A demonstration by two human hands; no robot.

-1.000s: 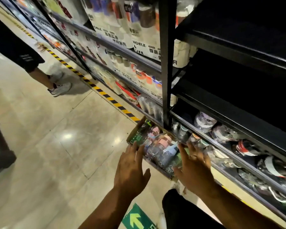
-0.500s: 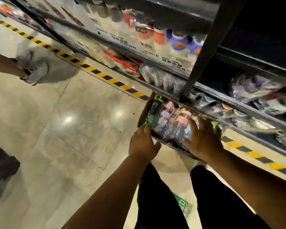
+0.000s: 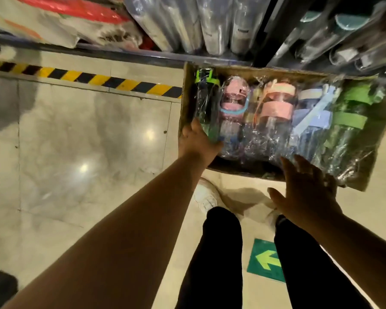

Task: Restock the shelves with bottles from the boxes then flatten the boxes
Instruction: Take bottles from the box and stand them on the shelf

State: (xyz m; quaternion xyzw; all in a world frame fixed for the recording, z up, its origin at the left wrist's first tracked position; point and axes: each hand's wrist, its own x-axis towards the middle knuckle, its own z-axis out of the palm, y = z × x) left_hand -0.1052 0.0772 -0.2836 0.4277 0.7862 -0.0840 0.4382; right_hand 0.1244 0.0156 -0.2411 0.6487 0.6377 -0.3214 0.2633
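Note:
An open cardboard box (image 3: 366, 175) sits on the floor against the bottom shelf (image 3: 120, 55). It holds several plastic-wrapped bottles lying side by side: a green-capped bottle (image 3: 206, 101) at the far left, a pink one (image 3: 233, 101), a peach one (image 3: 276, 103), a blue one (image 3: 310, 112) and a wide green one (image 3: 352, 117). My left hand (image 3: 196, 141) is inside the box's near left corner, curled around the lower end of the green-capped bottle. My right hand (image 3: 305, 190) is spread flat over the box's near edge, fingertips on the plastic wrap.
The bottom shelf holds clear wrapped bottles (image 3: 210, 25) and white and red packs (image 3: 76, 21). Yellow-black hazard tape (image 3: 87, 79) runs along the tiled floor. My legs in black trousers, a white shoe (image 3: 206, 197) and a green arrow sticker (image 3: 265, 260) are below the box.
The view has dropped closer over the box. My left hand moved from the box's near edge into its left corner onto the green-capped bottle. My right hand slid back to the near edge.

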